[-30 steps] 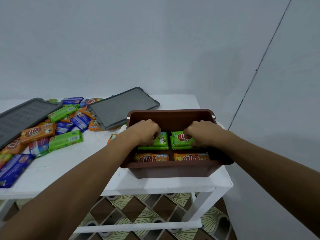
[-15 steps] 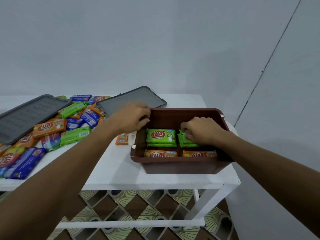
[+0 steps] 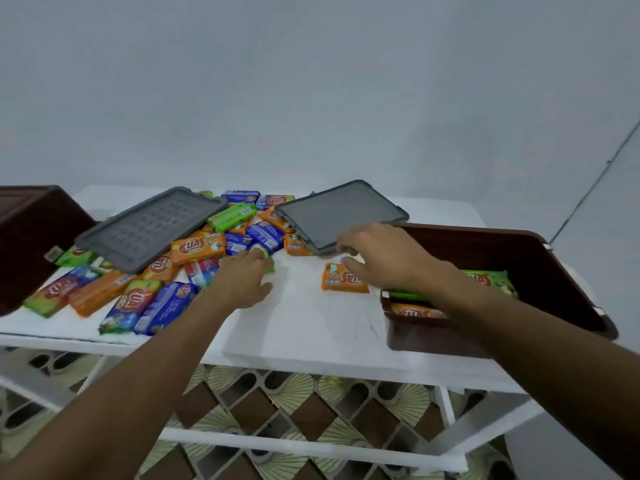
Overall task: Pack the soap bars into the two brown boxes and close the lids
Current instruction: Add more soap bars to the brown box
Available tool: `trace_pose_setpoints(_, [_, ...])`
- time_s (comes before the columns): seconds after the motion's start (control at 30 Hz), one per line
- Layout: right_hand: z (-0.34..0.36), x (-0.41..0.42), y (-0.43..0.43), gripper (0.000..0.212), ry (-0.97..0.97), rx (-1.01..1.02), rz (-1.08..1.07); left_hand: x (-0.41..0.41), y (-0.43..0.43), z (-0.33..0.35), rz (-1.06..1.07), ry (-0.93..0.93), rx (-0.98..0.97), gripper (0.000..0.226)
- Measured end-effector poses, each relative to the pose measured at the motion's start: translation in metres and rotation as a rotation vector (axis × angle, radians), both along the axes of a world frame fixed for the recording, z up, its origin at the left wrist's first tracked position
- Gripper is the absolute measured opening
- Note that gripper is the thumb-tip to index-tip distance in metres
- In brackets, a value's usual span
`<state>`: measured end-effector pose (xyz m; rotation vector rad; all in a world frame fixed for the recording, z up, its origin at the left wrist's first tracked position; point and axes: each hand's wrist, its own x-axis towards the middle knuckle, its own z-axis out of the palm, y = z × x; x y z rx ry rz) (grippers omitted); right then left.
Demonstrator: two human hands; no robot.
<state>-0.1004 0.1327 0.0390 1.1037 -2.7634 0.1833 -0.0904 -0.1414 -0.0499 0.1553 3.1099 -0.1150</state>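
Both hands reach for loose soap bars on the bench - next pickup coming.
1 orange bar lies alone beside the right brown box, which already has green and orange bars inside. The right hand hovers over that bar with its fingers loosely curved and nothing gripped. The left hand is stretched flat, its fingertips at a green bar on the edge of the heap. Best play, I'd say: pinch each bar by its long sides, lift it clear and lay it flat in line with the rows already in. The slick wrappers could slip, so a firm grip helps. The right hand should also mind the tilted grey lid just beyond it. The second lid rests on the heap, and the left brown box waits at the far left - both boxes are open.
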Motion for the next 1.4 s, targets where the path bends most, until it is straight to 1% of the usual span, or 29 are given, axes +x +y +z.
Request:
trace_pose_setpoints(0.07, [-0.010, 0.003, -0.035, 0.023, -0.097, 0.100, -0.050, 0.005, -0.019, -0.011, 0.134, -0.028, -0.017, 0.056])
trace_pose_setpoints(0.1, [-0.018, 0.005, -0.052, 0.025, -0.159, 0.144, -0.090, 0.007, -0.028, -0.017, 0.157, -0.031, -0.011, 0.056])
trace_pose_setpoints(0.17, [-0.040, 0.008, -0.075, 0.030, -0.251, 0.189, -0.217, 0.012, -0.040, -0.030, 0.116, 0.018, -0.009, 0.055])
trace_pose_setpoints(0.2, [-0.052, 0.009, -0.081, 0.035, -0.260, 0.203, -0.292, 0.014, -0.044, -0.034, 0.083, 0.063, -0.012, 0.054])
trace_pose_setpoints(0.27, [-0.080, 0.013, -0.090, 0.053, -0.258, 0.231, -0.451, 0.015, -0.050, -0.038, 0.022, 0.148, -0.011, 0.054])
trace_pose_setpoints(0.33, [-0.104, 0.020, -0.096, 0.065, -0.277, 0.177, -0.584, 0.012, -0.056, -0.038, -0.039, 0.186, 0.024, 0.053])
trace_pose_setpoints(0.37, [-0.118, 0.025, -0.099, 0.067, -0.241, 0.129, -0.612, 0.010, -0.059, -0.039, -0.073, 0.187, 0.065, 0.052])
trace_pose_setpoints(0.43, [-0.137, 0.042, -0.097, 0.067, -0.112, 0.008, -0.564, 0.008, -0.061, -0.041, -0.121, 0.166, 0.175, 0.048])
trace_pose_setpoints(0.47, [-0.145, 0.050, -0.098, 0.065, -0.064, -0.072, -0.513, 0.008, -0.063, -0.042, -0.138, 0.154, 0.224, 0.047])
trace_pose_setpoints(0.53, [-0.153, 0.063, -0.098, 0.058, -0.051, -0.228, -0.415, 0.006, -0.068, -0.040, -0.189, 0.140, 0.250, 0.044])
trace_pose_setpoints(0.6, [-0.156, 0.067, -0.096, 0.045, -0.042, -0.338, -0.353, 0.003, -0.071, -0.033, -0.206, 0.141, 0.316, 0.033])
trace_pose_setpoints(0.67, [-0.154, 0.066, -0.097, 0.034, -0.006, -0.412, -0.376, -0.003, -0.074, -0.022, -0.173, 0.134, 0.449, 0.027])
trace_pose_setpoints(0.7, [-0.152, 0.066, -0.100, 0.032, -0.003, -0.420, -0.438, -0.006, -0.076, -0.019, -0.156, 0.122, 0.514, 0.027])
trace_pose_setpoints(0.73, [-0.150, 0.066, -0.103, 0.035, -0.020, -0.411, -0.531, -0.008, -0.077, -0.017, -0.138, 0.107, 0.574, 0.027])
trace_pose_setpoints(0.77, [-0.147, 0.065, -0.106, 0.043, -0.055, -0.394, -0.637, -0.009, -0.078, -0.016, -0.113, 0.088, 0.628, 0.027])
trace_pose_setpoints(0.83, [-0.145, 0.061, -0.108, 0.068, -0.146, -0.358, -0.807, -0.009, -0.077, -0.014, -0.054, 0.046, 0.712, 0.027])
trace_pose_setpoints(0.87, [-0.143, 0.060, -0.110, 0.078, -0.175, -0.347, -0.832, -0.008, -0.077, -0.014, -0.030, 0.026, 0.728, 0.028])
trace_pose_setpoints(0.9, [-0.141, 0.059, -0.112, 0.082, -0.195, -0.352, -0.815, -0.007, -0.077, -0.014, -0.019, 0.002, 0.725, 0.030])
trace_pose_setpoints(0.97, [-0.137, 0.055, -0.114, 0.081, -0.256, -0.413, -0.700, -0.005, -0.076, -0.011, -0.028, -0.063, 0.686, 0.037])
trace_pose_setpoints(1.03, [-0.131, 0.053, -0.116, 0.089, -0.385, -0.473, -0.602, -0.003, -0.075, -0.008, -0.071, -0.117, 0.581, 0.054])
trace_pose_setpoints(1.07, [-0.129, 0.052, -0.118, 0.096, -0.432, -0.489, -0.595, -0.002, -0.074, -0.008, -0.095, -0.137, 0.512, 0.065])
trace_pose_setpoints(1.13, [-0.126, 0.050, -0.118, 0.105, -0.424, -0.456, -0.665, 0.000, -0.072, -0.010, -0.129, -0.155, 0.397, 0.082])
trace_pose_setpoints(1.2, [-0.126, 0.049, -0.116, 0.103, -0.360, -0.384, -0.748, 0.001, -0.069, -0.013, -0.142, -0.136, 0.349, 0.085])
trace_pose_setpoints(1.27, [-0.121, 0.047, -0.114, 0.095, -0.323, -0.326, -0.756, 0.002, -0.066, -0.013, -0.143, -0.117, 0.325, 0.085])
trace_pose_setpoints(1.33, [-0.112, 0.043, -0.114, 0.093, -0.365, -0.275, -0.727, 0.002, -0.064, -0.011, -0.142, -0.108, 0.305, 0.087])
trace_pose_setpoints(1.4, [-0.100, 0.036, -0.114, 0.095, -0.440, -0.246, -0.713, 0.001, -0.063, -0.007, -0.118, -0.115, 0.343, 0.088])
